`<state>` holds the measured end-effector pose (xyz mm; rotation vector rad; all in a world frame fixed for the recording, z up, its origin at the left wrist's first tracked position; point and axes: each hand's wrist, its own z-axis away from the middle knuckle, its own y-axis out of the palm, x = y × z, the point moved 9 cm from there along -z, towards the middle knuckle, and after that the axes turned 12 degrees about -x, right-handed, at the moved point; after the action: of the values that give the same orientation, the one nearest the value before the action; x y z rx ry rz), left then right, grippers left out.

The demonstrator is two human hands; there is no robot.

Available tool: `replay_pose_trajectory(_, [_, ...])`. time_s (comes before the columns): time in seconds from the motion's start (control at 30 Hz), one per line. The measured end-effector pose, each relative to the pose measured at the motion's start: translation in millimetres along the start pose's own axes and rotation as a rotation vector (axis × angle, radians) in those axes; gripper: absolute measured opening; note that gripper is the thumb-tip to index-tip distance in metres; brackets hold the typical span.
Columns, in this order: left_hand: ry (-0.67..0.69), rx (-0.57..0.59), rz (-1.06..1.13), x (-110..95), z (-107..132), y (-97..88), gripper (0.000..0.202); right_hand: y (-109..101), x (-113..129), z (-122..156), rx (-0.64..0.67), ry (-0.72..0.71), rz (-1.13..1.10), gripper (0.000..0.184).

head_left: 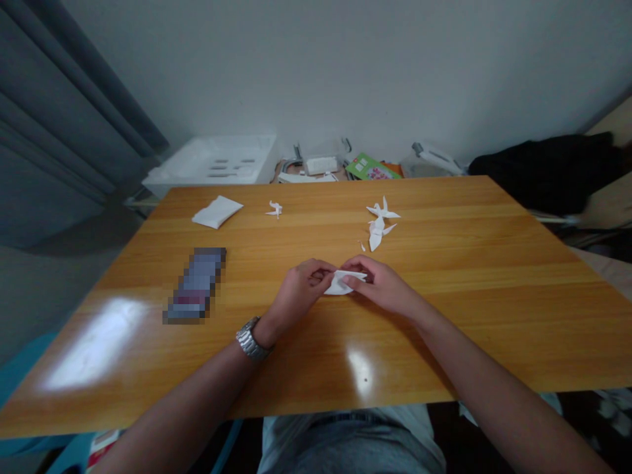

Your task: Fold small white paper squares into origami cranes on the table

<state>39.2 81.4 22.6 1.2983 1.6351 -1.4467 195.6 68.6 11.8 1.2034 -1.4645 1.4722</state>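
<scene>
Both my hands meet over the middle of the wooden table (444, 316). They pinch a small folded piece of white paper (338, 284) between them. My left hand (296, 295), with a metal watch on its wrist, grips the paper's left side with closed fingers. My right hand (380, 284) holds the right side, thumb laid on top. The paper rests on or just above the tabletop.
Two finished white paper cranes (380, 224) lie beyond my hands, a smaller one (274, 209) farther left. A folded white sheet (217, 211) sits at the far left. A blurred dark flat object (195, 284) lies left of my hands. White bin (212, 163) and clutter stand behind the table.
</scene>
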Motion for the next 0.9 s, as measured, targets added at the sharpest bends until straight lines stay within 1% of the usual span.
replay_pose_trajectory(0.07, [-0.044, -0.063, 0.032, 2, -2, -5.9, 0.016, 2, -4, 1, -0.007, 0.055, -0.081, 0.037])
replay_pose_trajectory(0.13, [-0.07, -0.092, 0.025, 5, -3, -7.5, 0.013, 5, -4, 1, -0.013, 0.071, -0.152, 0.035])
replay_pose_trajectory(0.23, [-0.076, -0.058, 0.037, 8, -1, -1.3, 0.013, 4, 0, -1, -0.038, 0.028, -0.163, 0.028])
replay_pose_trajectory(0.33, [0.001, -0.043, 0.044, 1, 1, 1.4, 0.021, 1, 1, -2, -0.049, -0.006, -0.053, 0.024])
replay_pose_trajectory(0.4, [0.042, -0.019, 0.021, -5, 3, 2.6, 0.022, 1, 0, -2, -0.035, -0.022, -0.001, 0.023])
replay_pose_trajectory(0.5, [0.048, 0.031, -0.017, -7, 4, 4.9, 0.02, 2, 1, -1, -0.014, -0.03, -0.011, 0.023])
replay_pose_trajectory(0.57, [0.025, 0.044, 0.005, -4, 4, 6.1, 0.018, 3, 1, -1, -0.016, -0.035, -0.033, 0.022])
replay_pose_trajectory(0.63, [-0.018, 0.043, 0.079, 1, 3, 7.7, 0.017, 2, 2, -1, -0.044, -0.036, -0.063, 0.023])
replay_pose_trajectory(0.73, [-0.084, -0.004, 0.189, 8, 1, 7.3, 0.017, 3, -1, -1, -0.086, -0.007, -0.117, 0.031])
replay_pose_trajectory(0.8, [-0.135, -0.035, 0.243, 14, -1, 6.7, 0.017, 7, -4, 0, -0.082, 0.023, -0.145, 0.033])
replay_pose_trajectory(0.9, [-0.202, -0.006, 0.299, 20, 0, 10.9, 0.02, 9, -4, 1, -0.109, 0.025, -0.132, 0.028])
